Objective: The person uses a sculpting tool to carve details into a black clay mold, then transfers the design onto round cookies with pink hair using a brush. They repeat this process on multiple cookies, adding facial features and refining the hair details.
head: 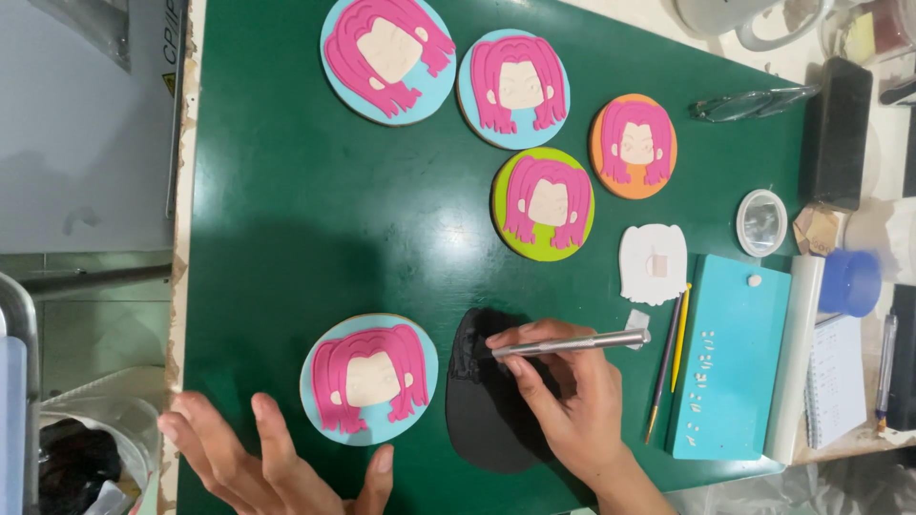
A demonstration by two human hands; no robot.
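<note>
Black fondant, that's the flat dark piece [487,405] lying on the green table [286,219], and the right hand [563,396] is clenched around a silver metal craft knife [572,343] in a pen-style grip, its tip down at the piece's upper edge, which looks like the way to get fine control on a soft sheet. The left hand [267,458] is released, fingers spread flat on the table at the near edge, holding nothing, probably just bracing; it sits just below a round cookie [369,379] with a light blue base and a pink-haired, blank face, which lies right beside the black piece, close enough to compare against, I'd guess. Four more pink-hair cookies sit further up: two blue ones [387,57] [513,88], a lime green one [543,203] and an orange one [633,146]. To the right there's a white cutout [653,263], two thin modelling tools [673,353], a teal board [730,358] dotted with tiny white bits, a small round tin [761,222], glasses [749,103] and a spiral notebook [840,381]. Nothing crowds the cutting spot except that near cookie.
</note>
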